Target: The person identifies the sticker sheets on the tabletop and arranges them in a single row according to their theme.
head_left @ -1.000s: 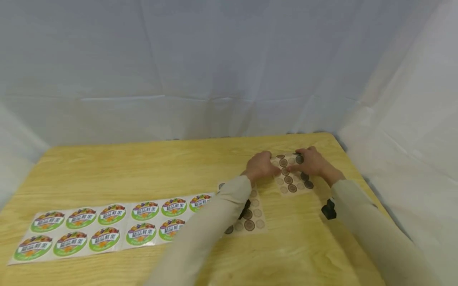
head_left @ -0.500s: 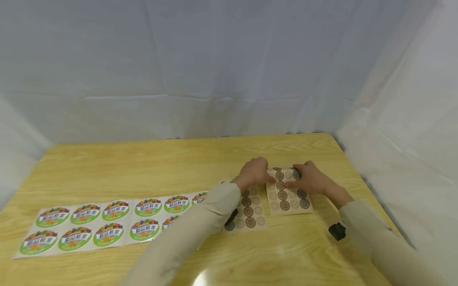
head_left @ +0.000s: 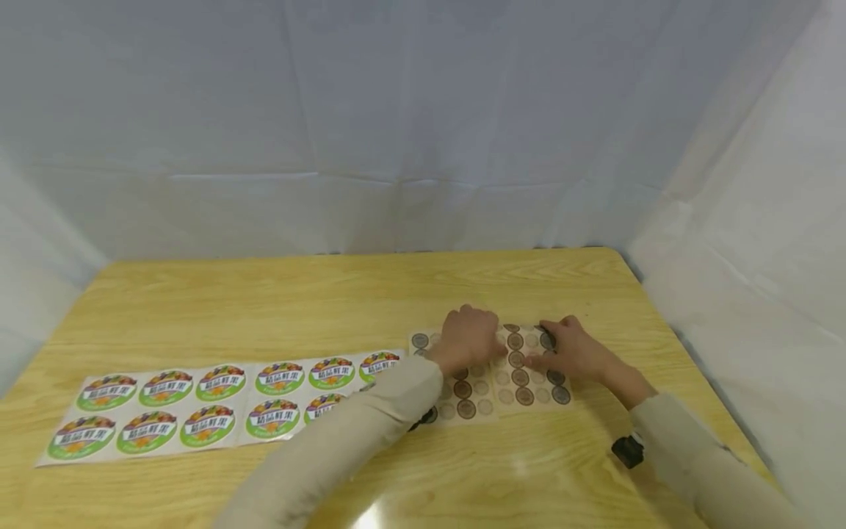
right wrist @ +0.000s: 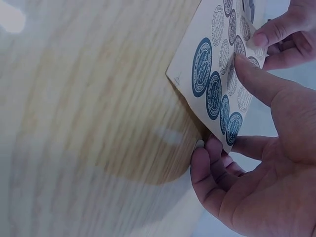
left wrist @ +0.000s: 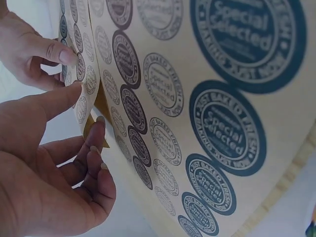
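Note:
A cream sheet of round "Special Selected" stickers (head_left: 522,378) spans my two hands, with dark blue, brown and pale rows. My left hand (head_left: 468,339) pinches its left edge, thumb on the printed face and fingers at the underside in the left wrist view. At the opposite edge my right hand (head_left: 576,354) holds it the same way, thumb on top; the edge lifts off the table in the right wrist view. A second such sheet (left wrist: 160,128) lies flat just to the left, partly under my left hand and forearm in the head view.
A long white strip of oval fruit stickers (head_left: 238,415) lies on the wooden table (head_left: 264,294) left of the sheets, its right end partly behind my left sleeve. White curtains (head_left: 423,147) stand behind the table and at both sides.
Both hands have brought the held sheet toward the table's near side and slightly left, so it now sits beside the second sheet. The hold stays the same.

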### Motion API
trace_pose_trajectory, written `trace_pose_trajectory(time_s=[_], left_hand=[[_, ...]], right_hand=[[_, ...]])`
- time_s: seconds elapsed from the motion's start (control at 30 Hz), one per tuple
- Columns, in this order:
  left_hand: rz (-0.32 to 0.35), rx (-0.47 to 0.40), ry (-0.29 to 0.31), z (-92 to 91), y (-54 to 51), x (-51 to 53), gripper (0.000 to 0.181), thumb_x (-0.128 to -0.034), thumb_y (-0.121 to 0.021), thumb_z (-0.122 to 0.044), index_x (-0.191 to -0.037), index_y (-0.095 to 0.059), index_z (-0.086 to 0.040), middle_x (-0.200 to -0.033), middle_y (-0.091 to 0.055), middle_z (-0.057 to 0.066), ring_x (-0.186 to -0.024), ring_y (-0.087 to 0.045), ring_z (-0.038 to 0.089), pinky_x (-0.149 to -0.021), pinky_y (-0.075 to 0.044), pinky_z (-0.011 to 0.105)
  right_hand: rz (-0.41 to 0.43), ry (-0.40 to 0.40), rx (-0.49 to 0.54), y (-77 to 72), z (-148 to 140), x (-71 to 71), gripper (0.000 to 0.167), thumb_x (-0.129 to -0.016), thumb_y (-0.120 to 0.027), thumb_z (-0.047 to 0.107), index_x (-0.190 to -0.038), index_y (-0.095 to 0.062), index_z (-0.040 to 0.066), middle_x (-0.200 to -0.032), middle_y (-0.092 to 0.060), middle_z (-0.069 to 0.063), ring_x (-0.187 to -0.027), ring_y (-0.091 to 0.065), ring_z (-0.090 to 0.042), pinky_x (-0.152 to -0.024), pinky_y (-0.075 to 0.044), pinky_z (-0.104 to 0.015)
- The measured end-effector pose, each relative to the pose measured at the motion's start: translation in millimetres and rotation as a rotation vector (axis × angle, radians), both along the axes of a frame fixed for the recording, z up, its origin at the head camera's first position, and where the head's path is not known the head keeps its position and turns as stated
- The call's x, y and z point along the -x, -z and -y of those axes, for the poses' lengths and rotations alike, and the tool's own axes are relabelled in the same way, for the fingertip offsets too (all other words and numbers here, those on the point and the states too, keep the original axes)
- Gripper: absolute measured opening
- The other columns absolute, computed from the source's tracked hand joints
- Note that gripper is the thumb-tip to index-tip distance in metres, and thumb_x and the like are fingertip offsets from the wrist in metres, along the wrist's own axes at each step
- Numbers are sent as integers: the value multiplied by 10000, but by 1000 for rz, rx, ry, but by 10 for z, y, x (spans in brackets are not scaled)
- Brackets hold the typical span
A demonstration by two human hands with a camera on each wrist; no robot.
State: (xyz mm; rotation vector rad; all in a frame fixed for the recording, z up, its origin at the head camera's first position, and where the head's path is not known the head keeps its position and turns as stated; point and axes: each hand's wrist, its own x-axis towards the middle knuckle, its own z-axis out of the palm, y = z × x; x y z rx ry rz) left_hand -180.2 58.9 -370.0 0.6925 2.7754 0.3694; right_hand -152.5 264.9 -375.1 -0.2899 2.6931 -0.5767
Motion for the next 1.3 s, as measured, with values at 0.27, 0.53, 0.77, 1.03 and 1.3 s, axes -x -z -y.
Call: trace_pose_trajectory(time_s=[0.27,0.53,0.77,1.03,1.3], left_hand=[[-42,84,33,-24,33,-104,174,-900,-636,-331,-944,-690,-172,-922,-617,21,-903,-476,220,-858,-412,415],[-122,171,60,-9,39,-132,269,-903,-622,-403,-1056,-688,-192,-994,-606,11,-994,-468,210,-884,-387,390],[-109,170,60,15,36,-127,256,-905,-611,-396,-1035,-692,-191,-1003,-588,4,-1010,-446,206,-918,-367,386],[-119,177,64,38,53,-132,271,-919,-590,-409,-1042,-693,-191,-978,-578,5,-972,-435,196,-884,-373,373],[-159,192,48,62,67,-107,341,-957,-512,-435,-1164,-647,-200,-1079,-548,19,-1030,-435,204,-898,-368,380]], right_hand=[[-14,-9,23,28,12,-53,905,-867,-656,499,-1438,-294,-102,-1195,-348,-274,-926,-503,-292,-799,-453,-461],[-49,15,15,58,74,-114,944,-861,-651,520,-1457,-254,-95,-1087,-335,-191,-732,-458,-206,-632,-399,-342],[-107,16,-55,76,114,-122,917,-863,-638,534,-1454,-293,-76,-1073,-353,-181,-744,-449,-236,-586,-378,-335],[-174,-12,-145,112,98,-100,898,-850,-594,613,-1455,-359,-8,-1204,-368,-202,-921,-401,-357,-621,-390,-400],[-187,-19,-163,134,95,-57,911,-856,-562,637,-1456,-350,-16,-1208,-391,-221,-951,-433,-368,-659,-422,-439]])
